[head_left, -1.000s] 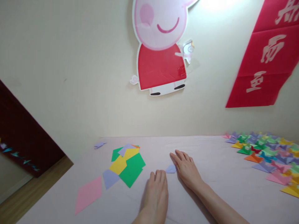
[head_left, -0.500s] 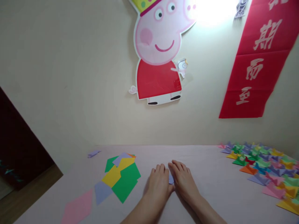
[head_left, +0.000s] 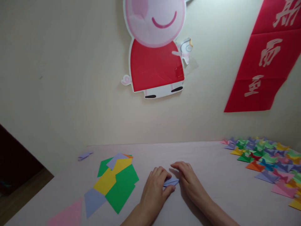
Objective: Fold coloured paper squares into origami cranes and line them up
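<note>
A small folded sheet of lavender paper (head_left: 172, 182) lies on the table at the front middle, its pointed end facing right. My left hand (head_left: 154, 188) has it between thumb and fingers, and covers its left part. Just right of the paper's tip is my right hand (head_left: 190, 179), raised a little with its fingers bent and nothing seen in them. Whether its lower edge touches the tip, I cannot tell.
Loose sheets lie at left: green paper (head_left: 122, 190), yellow paper (head_left: 104, 182), lavender paper (head_left: 94, 201) and pink paper (head_left: 68, 215). A folded lavender piece (head_left: 85, 156) sits farther back. Several colourful folded paper figures (head_left: 268, 158) stand in rows at right. The wall (head_left: 98, 119) borders the table.
My right hand has lifted and shifted right, away from my left hand, so more of the folded paper shows. My left hand has tilted and its thumb grips the paper. The view has dipped.
</note>
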